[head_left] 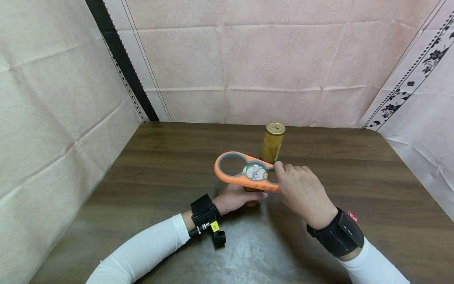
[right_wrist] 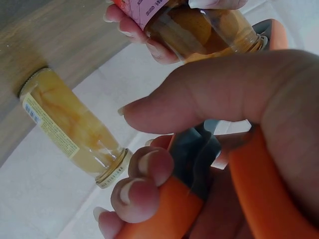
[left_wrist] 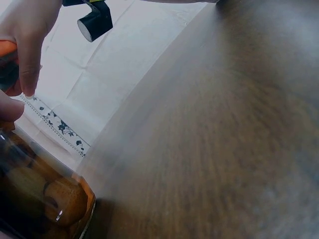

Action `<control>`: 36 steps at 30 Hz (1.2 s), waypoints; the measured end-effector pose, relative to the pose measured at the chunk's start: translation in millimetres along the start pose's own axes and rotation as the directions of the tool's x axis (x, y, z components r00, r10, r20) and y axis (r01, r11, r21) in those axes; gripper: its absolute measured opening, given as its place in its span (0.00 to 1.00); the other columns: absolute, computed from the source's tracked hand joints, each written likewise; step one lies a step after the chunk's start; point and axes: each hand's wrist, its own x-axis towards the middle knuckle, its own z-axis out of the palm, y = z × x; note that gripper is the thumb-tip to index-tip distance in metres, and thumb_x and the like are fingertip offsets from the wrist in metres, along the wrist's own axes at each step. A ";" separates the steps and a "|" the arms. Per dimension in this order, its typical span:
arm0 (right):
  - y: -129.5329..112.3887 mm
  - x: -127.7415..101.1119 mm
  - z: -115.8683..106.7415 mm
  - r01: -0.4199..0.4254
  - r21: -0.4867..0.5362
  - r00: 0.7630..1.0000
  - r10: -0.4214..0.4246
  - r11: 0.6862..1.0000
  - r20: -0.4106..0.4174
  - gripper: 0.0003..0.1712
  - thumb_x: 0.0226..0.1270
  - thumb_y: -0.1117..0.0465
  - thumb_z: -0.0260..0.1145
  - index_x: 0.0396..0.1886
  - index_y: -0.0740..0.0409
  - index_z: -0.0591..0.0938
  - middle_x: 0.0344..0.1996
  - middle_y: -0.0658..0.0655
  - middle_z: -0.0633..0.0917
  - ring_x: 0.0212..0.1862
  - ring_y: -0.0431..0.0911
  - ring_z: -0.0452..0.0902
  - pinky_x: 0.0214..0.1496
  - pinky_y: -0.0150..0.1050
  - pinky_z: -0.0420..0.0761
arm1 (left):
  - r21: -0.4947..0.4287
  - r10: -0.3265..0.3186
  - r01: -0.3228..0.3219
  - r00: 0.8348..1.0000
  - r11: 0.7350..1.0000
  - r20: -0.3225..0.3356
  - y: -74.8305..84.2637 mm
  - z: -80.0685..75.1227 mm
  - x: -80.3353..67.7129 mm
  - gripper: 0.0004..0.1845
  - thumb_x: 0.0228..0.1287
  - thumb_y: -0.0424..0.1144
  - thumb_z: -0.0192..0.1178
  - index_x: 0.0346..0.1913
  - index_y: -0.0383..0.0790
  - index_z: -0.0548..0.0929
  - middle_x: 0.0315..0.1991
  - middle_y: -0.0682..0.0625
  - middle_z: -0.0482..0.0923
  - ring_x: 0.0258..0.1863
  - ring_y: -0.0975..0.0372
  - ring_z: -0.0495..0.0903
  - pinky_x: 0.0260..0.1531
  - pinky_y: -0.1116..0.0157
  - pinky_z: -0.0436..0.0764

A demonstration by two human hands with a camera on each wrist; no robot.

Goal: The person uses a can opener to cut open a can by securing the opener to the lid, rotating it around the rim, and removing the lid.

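Note:
An orange and grey jar opener [head_left: 248,182] lies level over a glass jar [left_wrist: 65,199], and the jar's pale printed lid [head_left: 254,172] shows through one of its openings. The handle end is gripped by my right hand [head_left: 306,193], fingers curled round it in the right wrist view. Below the opener, my left hand [head_left: 234,198] holds the jar by its body, thumb across the near side. Round brownish pieces fill this jar, and a pink label [right_wrist: 142,10] shows on it in the right wrist view. From above, the opener hides most of the jar.
A second jar [head_left: 272,144], with yellow contents and a gold lid, stands upright just behind the opener. The brown wooden table [head_left: 177,157] ends at pale cloth hangings [head_left: 248,71] at the back and sides.

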 end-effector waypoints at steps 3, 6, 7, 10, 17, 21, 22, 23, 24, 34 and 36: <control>0.6 0.0 0.4 0.006 -0.005 1.000 -0.006 1.000 -0.009 0.18 0.48 0.72 0.72 0.37 0.65 0.74 0.18 0.55 0.76 0.18 0.45 0.72 0.23 0.38 0.71 | 0.000 0.002 -0.002 1.000 1.000 -0.007 0.6 0.2 -0.4 0.17 0.65 0.30 0.67 0.57 0.37 0.81 0.26 0.53 0.70 0.25 0.60 0.68 0.30 0.68 0.70; 0.9 0.1 1.0 0.006 -0.009 1.000 -0.006 1.000 -0.010 0.18 0.48 0.72 0.72 0.37 0.65 0.74 0.18 0.55 0.77 0.19 0.45 0.72 0.23 0.37 0.71 | -0.002 0.001 -0.001 1.000 1.000 -0.010 0.9 0.2 -0.5 0.18 0.65 0.30 0.67 0.57 0.37 0.81 0.27 0.53 0.71 0.25 0.60 0.69 0.31 0.68 0.71; 0.9 0.1 1.2 0.006 -0.009 1.000 -0.006 1.000 -0.009 0.18 0.48 0.72 0.72 0.37 0.65 0.74 0.18 0.55 0.77 0.19 0.45 0.72 0.23 0.37 0.71 | -0.003 0.001 -0.001 1.000 1.000 -0.008 0.6 0.2 -0.5 0.18 0.65 0.30 0.67 0.57 0.37 0.80 0.27 0.52 0.71 0.25 0.60 0.69 0.31 0.68 0.71; 0.8 0.0 1.8 0.007 -0.020 1.000 -0.007 1.000 -0.011 0.18 0.49 0.72 0.72 0.38 0.65 0.74 0.19 0.55 0.77 0.19 0.45 0.72 0.23 0.37 0.70 | 0.008 -0.002 0.003 1.000 1.000 -0.013 0.4 0.2 -0.5 0.18 0.65 0.30 0.68 0.57 0.37 0.81 0.27 0.52 0.72 0.26 0.60 0.69 0.32 0.68 0.71; 0.3 -0.7 2.8 0.003 -0.023 0.999 -0.004 1.000 -0.035 0.19 0.49 0.72 0.74 0.38 0.67 0.74 0.20 0.57 0.78 0.19 0.46 0.71 0.23 0.37 0.70 | 0.023 -0.027 0.028 0.999 0.999 -0.029 0.5 -0.1 -1.1 0.21 0.65 0.32 0.68 0.60 0.39 0.81 0.32 0.53 0.76 0.30 0.62 0.72 0.35 0.69 0.73; 0.6 -0.8 3.1 0.004 -0.022 0.999 -0.005 1.000 -0.038 0.19 0.49 0.72 0.74 0.39 0.67 0.74 0.20 0.58 0.78 0.19 0.46 0.71 0.23 0.37 0.70 | 0.029 -0.028 0.029 0.999 0.999 -0.031 2.0 -0.1 -1.7 0.22 0.65 0.32 0.68 0.61 0.39 0.81 0.33 0.53 0.78 0.31 0.62 0.73 0.36 0.69 0.73; 0.8 -0.8 3.3 0.006 -0.022 0.999 -0.007 1.000 -0.040 0.19 0.49 0.72 0.74 0.39 0.67 0.75 0.20 0.58 0.78 0.19 0.46 0.71 0.23 0.37 0.70 | 0.030 -0.031 0.032 0.999 0.999 -0.032 2.3 -0.2 -1.9 0.22 0.65 0.32 0.69 0.61 0.39 0.81 0.33 0.53 0.78 0.31 0.62 0.73 0.36 0.69 0.73; 1.0 -0.8 3.5 0.009 -0.023 0.999 -0.010 1.000 -0.044 0.20 0.49 0.72 0.74 0.39 0.67 0.75 0.20 0.58 0.78 0.19 0.46 0.71 0.23 0.37 0.70 | 0.029 -0.035 0.036 0.999 0.999 -0.033 2.4 -0.2 -2.1 0.22 0.65 0.32 0.69 0.61 0.39 0.81 0.34 0.53 0.78 0.31 0.62 0.73 0.37 0.69 0.74; 1.3 -0.9 3.7 0.013 -0.025 0.999 -0.014 1.000 -0.048 0.19 0.49 0.72 0.74 0.39 0.67 0.75 0.20 0.58 0.78 0.19 0.46 0.70 0.23 0.37 0.70 | 0.027 -0.037 0.038 0.999 0.999 -0.030 2.3 -0.3 -2.2 0.22 0.65 0.32 0.68 0.61 0.39 0.80 0.34 0.53 0.78 0.31 0.62 0.73 0.36 0.69 0.74; 3.3 -0.4 5.1 0.030 -0.039 0.998 -0.032 0.999 -0.046 0.22 0.48 0.70 0.76 0.41 0.67 0.75 0.21 0.57 0.79 0.20 0.47 0.73 0.25 0.38 0.74 | 0.030 -0.018 0.018 1.000 0.999 0.015 2.8 -1.0 -0.9 0.17 0.65 0.30 0.67 0.56 0.37 0.79 0.26 0.51 0.71 0.26 0.59 0.70 0.32 0.68 0.72; 3.5 -0.3 5.0 0.028 -0.033 0.999 -0.030 0.999 -0.040 0.23 0.48 0.70 0.77 0.42 0.67 0.75 0.22 0.58 0.80 0.21 0.47 0.73 0.26 0.39 0.75 | 0.032 -0.017 0.016 1.000 0.999 0.016 2.6 -1.2 -0.6 0.18 0.65 0.30 0.67 0.57 0.37 0.79 0.26 0.51 0.71 0.26 0.59 0.70 0.32 0.68 0.72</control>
